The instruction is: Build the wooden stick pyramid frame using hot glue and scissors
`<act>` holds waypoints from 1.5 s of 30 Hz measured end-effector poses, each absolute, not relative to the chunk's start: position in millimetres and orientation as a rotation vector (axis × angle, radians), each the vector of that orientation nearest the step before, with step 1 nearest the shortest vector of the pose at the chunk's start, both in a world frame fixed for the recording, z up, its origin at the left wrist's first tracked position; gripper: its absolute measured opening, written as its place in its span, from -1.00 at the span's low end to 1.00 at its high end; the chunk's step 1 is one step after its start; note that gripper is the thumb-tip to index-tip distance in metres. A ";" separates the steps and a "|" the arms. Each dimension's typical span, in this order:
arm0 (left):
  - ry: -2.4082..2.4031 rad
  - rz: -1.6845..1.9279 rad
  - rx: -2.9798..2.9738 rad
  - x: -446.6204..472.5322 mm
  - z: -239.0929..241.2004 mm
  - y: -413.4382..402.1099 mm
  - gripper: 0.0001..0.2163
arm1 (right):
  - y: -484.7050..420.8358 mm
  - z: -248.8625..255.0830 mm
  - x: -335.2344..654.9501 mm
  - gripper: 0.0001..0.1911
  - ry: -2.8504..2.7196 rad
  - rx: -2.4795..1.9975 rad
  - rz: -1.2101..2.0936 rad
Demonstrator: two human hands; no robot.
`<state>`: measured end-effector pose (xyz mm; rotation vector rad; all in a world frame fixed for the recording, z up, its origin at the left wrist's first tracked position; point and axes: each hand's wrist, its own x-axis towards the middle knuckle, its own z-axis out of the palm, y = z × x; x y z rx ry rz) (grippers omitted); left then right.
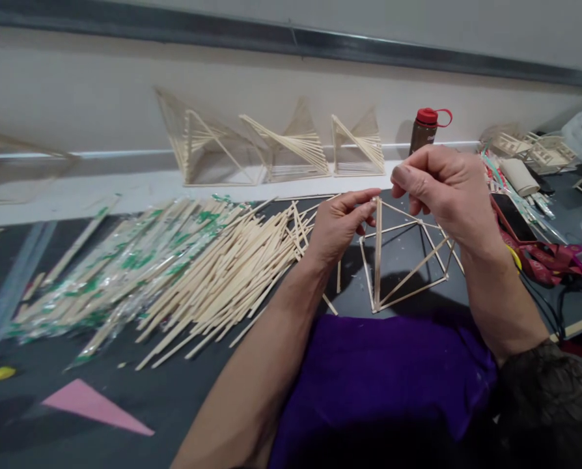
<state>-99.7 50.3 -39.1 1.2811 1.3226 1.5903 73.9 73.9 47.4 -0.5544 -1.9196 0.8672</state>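
A small frame of thin wooden sticks (402, 267) stands on the dark floor in front of me. My left hand (338, 225) pinches the top end of its upright stick, fingers closed on the corner joint. Just to the right, my right hand (442, 189) hovers over the same top corner with its fingers curled and pinched together; I cannot make out what is in them. A big heap of loose wooden sticks (222, 273) lies to the left of my left forearm.
Green-printed plastic stick wrappers (120, 267) lie left of the heap. Three finished stick sculptures (281, 146) stand by the wall, next to a brown bottle with a red cap (425, 130). A phone (513, 218), tools and clutter lie right. Purple cloth (379, 384) covers my lap.
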 end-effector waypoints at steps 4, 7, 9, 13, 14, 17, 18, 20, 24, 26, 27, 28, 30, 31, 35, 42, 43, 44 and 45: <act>1.355 1.622 1.266 -98.6 -39.1 51.5 -0.75 | 75.6 44.6 71.8 -0.66 -1.943 -0.519 0.907; 1.367 1.614 1.273 -99.0 -38.1 51.8 -0.78 | 76.9 43.1 70.0 -0.63 -1.959 -0.557 0.942; 1.375 1.597 1.288 -99.2 -36.7 51.8 -0.79 | 77.0 42.7 68.8 -0.60 -1.969 -0.583 0.955; 1.389 1.571 1.326 -99.0 -32.9 51.0 -0.79 | 76.3 42.5 66.9 -0.56 -1.983 -0.596 0.984; 1.388 1.564 1.332 -98.9 -32.0 50.7 -0.79 | 76.3 42.4 66.5 -0.56 -1.983 -0.596 0.989; 1.395 1.549 1.342 -98.5 -29.8 49.9 -0.80 | 76.7 42.0 66.1 -0.55 -1.984 -0.600 0.992; 1.401 1.548 1.344 -98.4 -29.4 49.7 -0.81 | 76.9 41.9 66.2 -0.55 -1.984 -0.603 0.993; 1.409 1.552 1.349 -98.1 -29.0 49.5 -0.81 | 77.4 41.8 66.4 -0.56 -1.981 -0.603 0.994; 1.402 1.565 1.348 -97.8 -29.9 49.8 -0.79 | 77.7 41.7 66.5 -0.57 -1.979 -0.600 1.000; 1.400 1.567 1.335 -98.3 -30.8 49.9 -0.78 | 78.0 41.4 66.5 -0.58 -1.982 -0.606 1.002; 1.398 1.566 1.326 -98.7 -31.3 49.9 -0.77 | 78.3 41.1 66.5 -0.58 -1.983 -0.606 1.001; 1.393 1.565 1.315 -99.4 -31.7 49.8 -0.76 | 78.7 40.9 66.6 -0.58 -1.982 -0.604 0.998; 1.369 1.559 1.295 -100.9 -32.4 49.0 -0.75 | 79.6 40.4 66.9 -0.58 -1.975 -0.593 0.989; 1.353 1.555 1.283 -101.7 -32.5 48.5 -0.74 | 80.0 40.2 67.2 -0.58 -1.972 -0.588 0.987; 1.306 1.513 1.239 -103.9 -31.7 45.5 -0.66 | 81.2 40.5 68.4 -0.56 -1.961 -0.585 0.993; 1.348 1.571 1.233 -105.0 -31.3 45.1 -0.74 | 81.5 41.3 69.9 -0.58 -1.962 -0.603 0.994; 1.363 1.589 1.234 -105.2 -31.2 45.3 -0.76 | 81.3 41.4 70.0 -0.58 -1.961 -0.602 0.990; 1.379 1.607 1.236 -105.2 -31.1 45.5 -0.79 | 81.1 41.6 70.0 -0.59 -1.961 -0.600 0.988; 1.393 1.621 1.239 -105.2 -31.0 45.6 -0.81 | 80.8 41.8 70.0 -0.60 -1.962 -0.600 0.986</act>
